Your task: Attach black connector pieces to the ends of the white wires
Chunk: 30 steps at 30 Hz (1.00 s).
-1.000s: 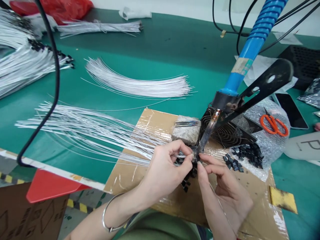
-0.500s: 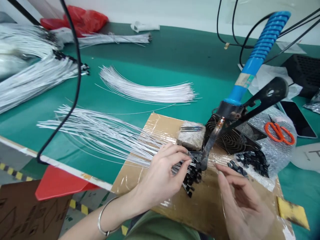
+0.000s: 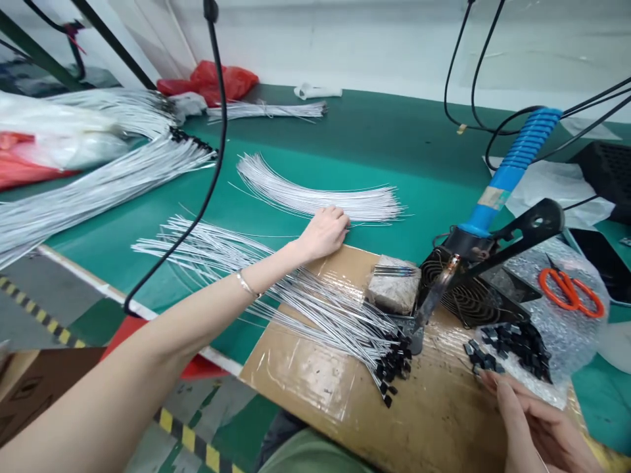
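White wires (image 3: 365, 202) lie beside the curled left hand (image 3: 325, 231), fingertips hidden; cropped right hand (image 3: 552, 424), half-closed, at black pieces (image 3: 520, 345). Cannot tell what either holds. Black cable (image 3: 224, 118) hangs across.

I see the left hand (image 3: 324, 233) beyond the cardboard (image 3: 305, 387), at the near edge of a curved bundle of white wires (image 3: 320, 196). The right hand (image 3: 537, 417) has its fingertips by loose black pieces (image 3: 486, 358) on the cardboard's right side. Black-ended wires (image 3: 335, 322) cross its left half; a blue-handled iron (image 3: 513, 174) slants over its far right part.
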Available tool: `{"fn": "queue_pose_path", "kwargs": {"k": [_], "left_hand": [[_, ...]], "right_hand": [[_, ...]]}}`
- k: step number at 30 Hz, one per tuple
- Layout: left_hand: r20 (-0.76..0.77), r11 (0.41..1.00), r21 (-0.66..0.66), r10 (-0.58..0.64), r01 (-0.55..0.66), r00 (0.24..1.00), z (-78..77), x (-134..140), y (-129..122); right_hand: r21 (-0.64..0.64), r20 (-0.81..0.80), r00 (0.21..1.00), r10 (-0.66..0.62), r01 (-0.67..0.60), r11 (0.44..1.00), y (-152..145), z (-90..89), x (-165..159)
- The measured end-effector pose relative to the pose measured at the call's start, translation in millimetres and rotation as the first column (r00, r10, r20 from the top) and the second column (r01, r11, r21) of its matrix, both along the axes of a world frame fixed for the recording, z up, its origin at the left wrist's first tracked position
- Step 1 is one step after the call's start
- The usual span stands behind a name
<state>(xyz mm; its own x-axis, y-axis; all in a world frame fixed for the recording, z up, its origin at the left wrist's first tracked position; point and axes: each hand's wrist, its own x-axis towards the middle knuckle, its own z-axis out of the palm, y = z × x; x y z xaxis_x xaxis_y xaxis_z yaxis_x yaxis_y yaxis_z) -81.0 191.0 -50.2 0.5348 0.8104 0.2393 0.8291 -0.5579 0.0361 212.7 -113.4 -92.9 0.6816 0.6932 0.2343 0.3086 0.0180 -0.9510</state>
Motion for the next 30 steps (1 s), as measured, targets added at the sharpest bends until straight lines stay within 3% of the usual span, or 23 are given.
{"fn": "queue_pose_path", "kwargs": {"k": [4,10,18,24,30], "left_hand": [[-0.094,0.997,0.017,-0.076,0.078,0.993,-4.1,20,9],[-0.145,0.994,0.044,-0.094,0.101,0.985,-4.0,42,11],[-0.112,0.999,0.049,0.010,-0.004,0.994,-8.8,39,5],[-0.094,1.000,0.029,-0.006,0.009,0.996,-9.8,38,-4],[-0.084,0.999,0.033,-0.035,0.038,0.996,-5.5,46,-2]], "right_hand": [[-0.019,0.037,0.993,-0.108,0.109,0.994,7,13.5,-12],[-0.023,-0.060,0.990,-0.125,0.124,0.992,11,17.6,-17],[-0.084,-0.085,0.986,-0.146,0.139,0.987,10,24.9,-18],[-0.054,-0.127,0.975,-0.183,0.177,0.983,10,26.4,-22],[-0.069,-0.112,0.991,-0.076,0.069,0.995,6,17.5,-11]]}}
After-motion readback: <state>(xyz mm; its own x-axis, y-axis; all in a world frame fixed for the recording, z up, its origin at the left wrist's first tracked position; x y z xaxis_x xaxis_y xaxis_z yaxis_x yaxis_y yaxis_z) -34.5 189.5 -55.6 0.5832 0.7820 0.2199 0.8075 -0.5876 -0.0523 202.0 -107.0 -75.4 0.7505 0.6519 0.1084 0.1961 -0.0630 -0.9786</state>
